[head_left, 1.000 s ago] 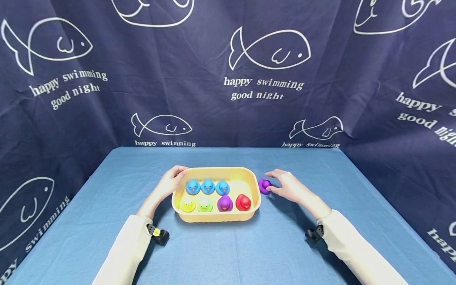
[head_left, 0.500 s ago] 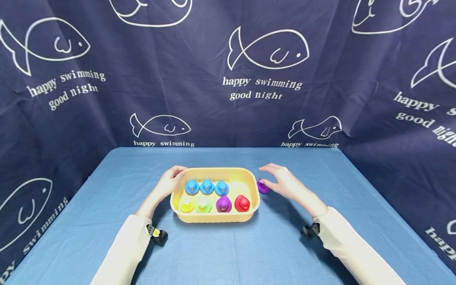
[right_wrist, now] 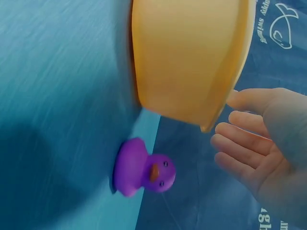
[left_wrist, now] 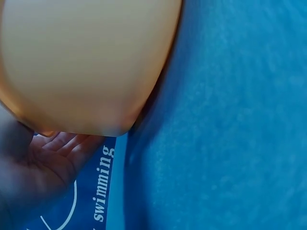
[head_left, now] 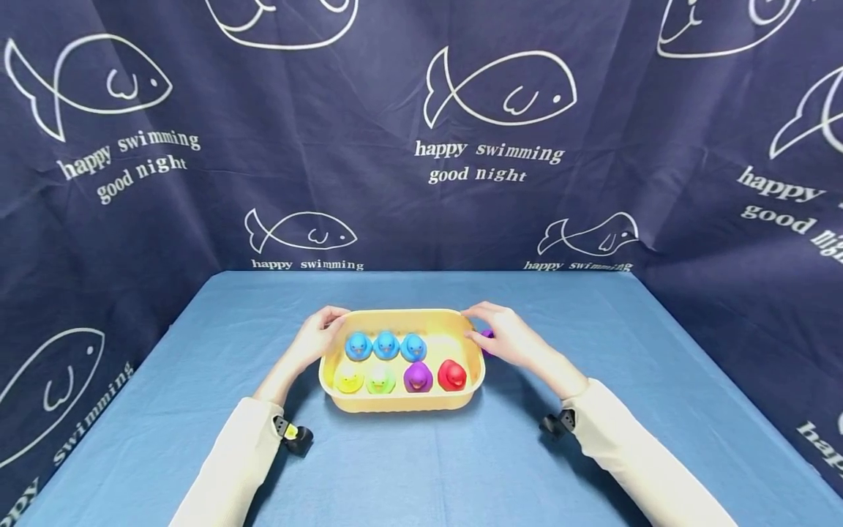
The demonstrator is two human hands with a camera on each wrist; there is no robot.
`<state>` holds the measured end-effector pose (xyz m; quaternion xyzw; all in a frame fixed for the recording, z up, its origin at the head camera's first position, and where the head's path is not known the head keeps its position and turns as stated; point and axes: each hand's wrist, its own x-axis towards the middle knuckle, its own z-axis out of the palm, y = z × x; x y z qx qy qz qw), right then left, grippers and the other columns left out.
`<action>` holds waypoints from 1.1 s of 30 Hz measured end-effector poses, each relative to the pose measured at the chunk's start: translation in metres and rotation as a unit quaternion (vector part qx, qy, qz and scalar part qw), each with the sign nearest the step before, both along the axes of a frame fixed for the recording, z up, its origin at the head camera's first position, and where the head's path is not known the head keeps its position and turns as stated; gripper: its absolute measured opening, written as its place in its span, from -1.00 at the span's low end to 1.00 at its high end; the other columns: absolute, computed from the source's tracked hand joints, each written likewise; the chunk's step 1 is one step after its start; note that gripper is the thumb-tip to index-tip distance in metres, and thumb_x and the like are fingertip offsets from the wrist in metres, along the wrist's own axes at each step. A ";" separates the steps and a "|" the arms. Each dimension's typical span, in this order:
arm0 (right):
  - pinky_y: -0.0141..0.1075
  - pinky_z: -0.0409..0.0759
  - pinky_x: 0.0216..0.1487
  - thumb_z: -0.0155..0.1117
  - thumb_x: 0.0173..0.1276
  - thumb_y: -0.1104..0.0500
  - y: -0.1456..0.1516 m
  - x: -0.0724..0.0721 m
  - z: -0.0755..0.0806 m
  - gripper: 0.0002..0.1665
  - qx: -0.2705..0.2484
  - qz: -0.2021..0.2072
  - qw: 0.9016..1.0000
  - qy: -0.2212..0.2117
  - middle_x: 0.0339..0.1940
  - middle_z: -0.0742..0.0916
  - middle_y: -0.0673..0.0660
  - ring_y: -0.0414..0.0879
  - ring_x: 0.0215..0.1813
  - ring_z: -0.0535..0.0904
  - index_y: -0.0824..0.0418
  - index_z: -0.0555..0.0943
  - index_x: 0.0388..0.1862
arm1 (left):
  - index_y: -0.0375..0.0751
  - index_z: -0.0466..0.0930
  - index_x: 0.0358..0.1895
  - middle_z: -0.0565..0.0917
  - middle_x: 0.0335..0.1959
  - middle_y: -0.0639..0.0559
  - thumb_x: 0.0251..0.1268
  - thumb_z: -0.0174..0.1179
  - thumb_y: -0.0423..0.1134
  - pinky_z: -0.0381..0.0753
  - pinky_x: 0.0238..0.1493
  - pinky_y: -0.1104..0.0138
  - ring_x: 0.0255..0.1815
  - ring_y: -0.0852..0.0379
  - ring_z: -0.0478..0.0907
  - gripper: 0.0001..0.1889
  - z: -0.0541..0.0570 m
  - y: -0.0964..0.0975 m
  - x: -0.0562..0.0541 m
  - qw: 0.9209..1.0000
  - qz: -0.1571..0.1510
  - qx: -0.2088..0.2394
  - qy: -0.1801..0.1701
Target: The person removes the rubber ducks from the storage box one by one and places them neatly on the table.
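A pale yellow plastic tub (head_left: pixel 402 403) sits on the table with several rubber ducks inside. My left hand (head_left: pixel 315 340) grips the tub's back left corner, fingers behind the wall and thumb at the rim. Over the tub's right end reaches my right hand (head_left: pixel 510 338), fingers extended; in the right wrist view its thumb is right at the rim and nothing lies in the palm. Outside the tub, below that hand, a purple rubber duck (right_wrist: pixel 132 167) stands on the cloth, mostly hidden by the hand in the head view.
Inside the tub, three blue ducks (head_left: pixel 386 345) line the back. A yellow duck (head_left: pixel 350 378), a green duck (head_left: pixel 380 379), another purple duck (head_left: pixel 418 378) and a red duck (head_left: pixel 452 375) stand in front. Blue cloth (head_left: pixel 421 468) covers the table; a dark fish-print curtain (head_left: pixel 388 161) hangs behind.
My right hand has left the purple duck outside the tub and moved left to the tub's right rim. My left hand stays on the left corner.
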<state>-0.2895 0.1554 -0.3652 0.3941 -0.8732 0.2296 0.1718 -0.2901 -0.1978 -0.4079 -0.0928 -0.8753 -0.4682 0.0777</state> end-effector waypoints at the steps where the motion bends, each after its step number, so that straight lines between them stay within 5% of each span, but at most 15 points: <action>1: -0.13 0.59 -0.07 0.38 0.14 0.26 -0.002 -0.001 0.000 -0.62 0.001 0.002 1.000 0.000 -0.11 0.70 0.23 0.06 -0.07 0.63 0.38 0.61 -0.05 | -0.38 0.52 0.02 0.63 -0.03 -0.28 0.42 -0.02 -0.30 0.45 0.10 0.04 0.01 -0.15 0.55 -0.74 0.000 0.000 0.000 1.000 -0.001 0.003 -0.003; 10: -0.09 0.56 -0.03 0.39 0.13 0.26 -0.021 -0.001 -0.001 -0.61 -0.015 0.024 1.000 -0.014 -0.16 0.70 0.27 0.08 -0.13 0.62 0.39 0.61 -0.06 | -0.36 0.52 0.04 0.63 -0.03 -0.25 0.42 -0.03 -0.28 0.45 0.10 0.07 0.01 -0.12 0.55 -0.73 -0.004 -0.002 -0.004 1.000 -0.004 0.013 -0.013; 33: -0.11 0.47 0.16 0.37 0.18 0.14 -0.064 -0.002 -0.014 -0.58 0.036 0.042 0.997 -0.044 -0.05 0.70 0.17 0.03 0.07 0.57 0.30 0.61 0.00 | -0.36 0.54 0.01 0.64 -0.06 -0.27 0.40 0.00 -0.30 0.45 0.11 0.04 0.00 -0.14 0.55 -0.74 0.000 0.001 -0.001 1.000 0.008 -0.006 0.001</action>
